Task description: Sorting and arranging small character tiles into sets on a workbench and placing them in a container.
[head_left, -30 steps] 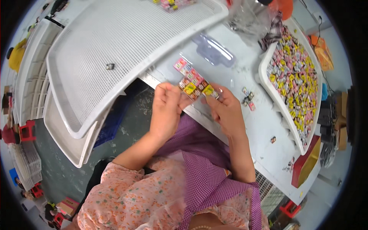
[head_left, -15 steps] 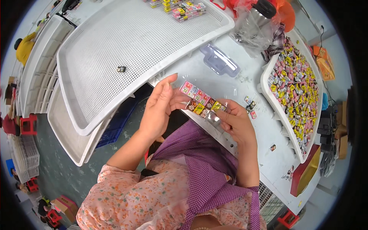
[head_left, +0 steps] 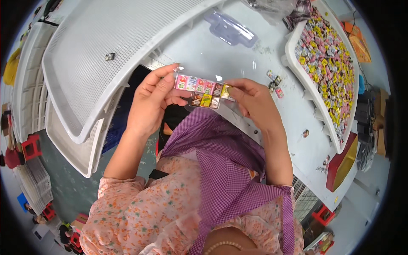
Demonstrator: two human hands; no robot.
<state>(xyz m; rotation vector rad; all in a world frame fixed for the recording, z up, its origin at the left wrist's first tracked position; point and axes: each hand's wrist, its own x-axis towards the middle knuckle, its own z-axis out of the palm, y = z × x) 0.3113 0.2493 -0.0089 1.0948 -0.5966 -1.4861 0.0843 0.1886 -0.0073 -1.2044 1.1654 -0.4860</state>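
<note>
Two block rows; left fingers, right fingers pinched on ends; white table; green floor

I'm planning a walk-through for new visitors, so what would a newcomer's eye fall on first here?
Probably the heap of small wrapped pieces, pink, yellow and white, covering a white tray on the right. Next, near the centre, the two short rows of colourful little blocks held between the left hand and the right hand, above a purple checked apron. At upper left, a large perforated tray stands out.
</note>
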